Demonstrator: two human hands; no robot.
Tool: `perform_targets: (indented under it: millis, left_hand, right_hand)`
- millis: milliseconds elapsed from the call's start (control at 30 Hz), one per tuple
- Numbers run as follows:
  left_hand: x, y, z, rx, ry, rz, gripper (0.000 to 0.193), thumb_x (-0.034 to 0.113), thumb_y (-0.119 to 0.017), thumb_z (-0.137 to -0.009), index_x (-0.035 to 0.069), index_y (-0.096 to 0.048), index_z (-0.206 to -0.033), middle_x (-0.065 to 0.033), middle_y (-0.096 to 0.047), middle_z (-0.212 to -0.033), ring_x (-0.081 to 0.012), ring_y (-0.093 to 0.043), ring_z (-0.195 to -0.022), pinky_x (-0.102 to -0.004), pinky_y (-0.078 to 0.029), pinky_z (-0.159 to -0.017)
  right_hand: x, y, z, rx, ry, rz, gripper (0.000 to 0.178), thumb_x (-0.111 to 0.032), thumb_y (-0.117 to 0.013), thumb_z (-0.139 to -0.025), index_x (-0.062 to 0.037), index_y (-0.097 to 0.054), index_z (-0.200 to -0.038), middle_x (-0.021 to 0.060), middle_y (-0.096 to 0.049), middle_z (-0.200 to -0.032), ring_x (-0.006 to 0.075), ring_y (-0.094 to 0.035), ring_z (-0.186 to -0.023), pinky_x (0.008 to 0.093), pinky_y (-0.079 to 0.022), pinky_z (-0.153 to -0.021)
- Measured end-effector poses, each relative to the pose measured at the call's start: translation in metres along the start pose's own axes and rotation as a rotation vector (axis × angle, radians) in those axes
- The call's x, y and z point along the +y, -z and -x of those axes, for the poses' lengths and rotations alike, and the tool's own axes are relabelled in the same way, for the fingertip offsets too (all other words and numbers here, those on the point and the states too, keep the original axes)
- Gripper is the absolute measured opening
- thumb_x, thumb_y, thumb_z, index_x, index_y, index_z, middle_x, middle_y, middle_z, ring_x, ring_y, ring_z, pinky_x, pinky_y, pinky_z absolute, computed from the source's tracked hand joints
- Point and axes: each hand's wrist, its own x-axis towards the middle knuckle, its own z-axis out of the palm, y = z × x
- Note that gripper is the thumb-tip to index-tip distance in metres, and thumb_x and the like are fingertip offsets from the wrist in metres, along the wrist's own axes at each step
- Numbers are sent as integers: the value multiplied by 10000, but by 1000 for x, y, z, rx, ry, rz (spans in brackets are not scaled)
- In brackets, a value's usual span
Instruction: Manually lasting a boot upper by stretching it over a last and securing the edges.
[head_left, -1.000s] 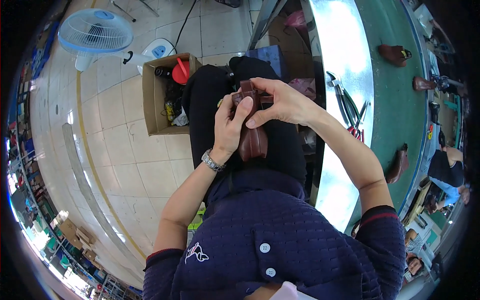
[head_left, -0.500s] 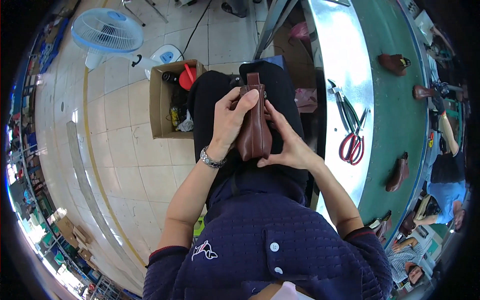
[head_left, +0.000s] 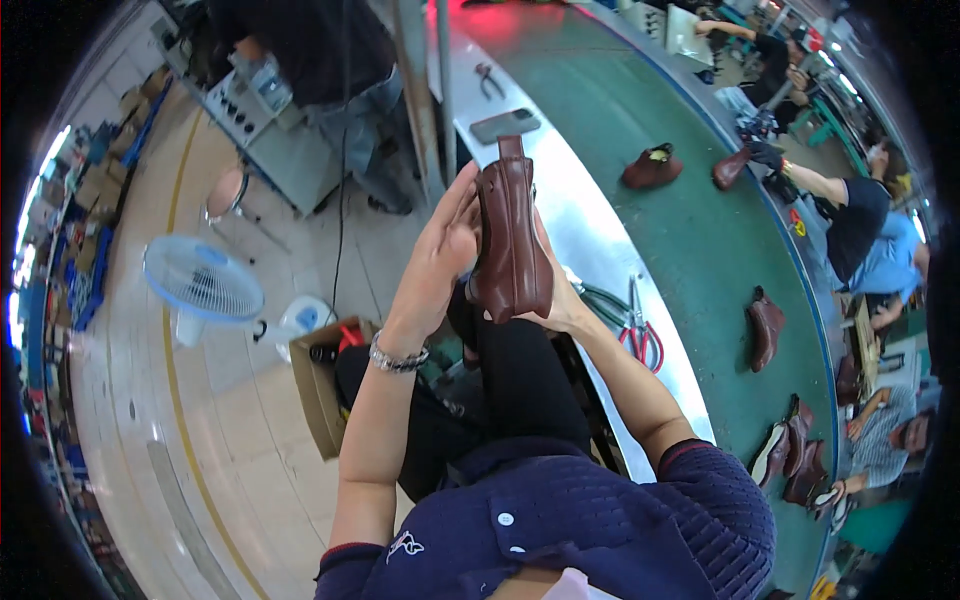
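Note:
A glossy brown leather ankle boot (head_left: 515,240) is raised in front of me, its heel seam facing me and its pull tab at the far end. My left hand (head_left: 440,255) lies along its left side, fingers reaching up beside the shaft. From the right, my right hand (head_left: 560,295) supports the boot; most of its fingers are hidden behind the leather. Both hands hold the boot between them. Beyond my right wrist, red-handled pliers (head_left: 640,340) rest on the metal ledge (head_left: 575,195).
A dark phone (head_left: 505,125) and another pair of pliers (head_left: 488,80) lie farther up the ledge. Several brown boots (head_left: 765,330) stand on the green belt (head_left: 690,270), with co-workers beyond. At left are a fan (head_left: 203,278), a cardboard box (head_left: 318,405) and a stool (head_left: 228,192). Someone stands ahead (head_left: 310,60).
My view has swung up and toward the belt, bringing the phone and a standing person into sight. The boot is lifted off my lap; my left thumb no longer lies across its shaft.

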Motion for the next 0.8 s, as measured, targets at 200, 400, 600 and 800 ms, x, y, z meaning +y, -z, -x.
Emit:
perform_targets:
  millis: [200,400,600,800]
  left_hand:
    - [2,-15,-7,-238,17,-146,1334,424,-878,-629,151,61,-1536,-203,-159,-1548,-322,-215,-1430,-428,-179,-1154]
    - [-9,-32,-5,-146,110,-137,1258,288,-877,-619,116,12,-1492,-206,-264,-1468,-320,-313,-1365,-444,-275,-1119]
    - [-28,-41,4,-131,111,-80,1237,260,-874,-620,103,5,-1476,-213,-222,-1486,-316,-280,-1383,-436,-259,-1124]
    - [-31,-49,31,-275,-18,-538,1394,281,-899,-619,69,166,-1493,-189,-132,-1542,-285,-209,-1428,-415,-218,-1145]
  right_hand:
    - [-10,20,7,8,-55,90,1280,-220,-884,-622,-89,5,-1533,171,-150,-1569,283,-232,-1432,403,-224,-1152]
    - [-11,21,20,3,-99,84,1299,-227,-875,-627,-81,55,-1522,186,-229,-1533,320,-343,-1374,428,-282,-1133]
    - [-2,34,37,60,-113,259,1266,-220,-862,-626,-57,21,-1518,246,-312,-1481,359,-389,-1344,433,-338,-1094]
    - [-4,53,30,147,308,916,1224,-120,-815,-660,-83,58,-1517,245,-452,-1342,441,-470,-1220,481,-397,-1019]
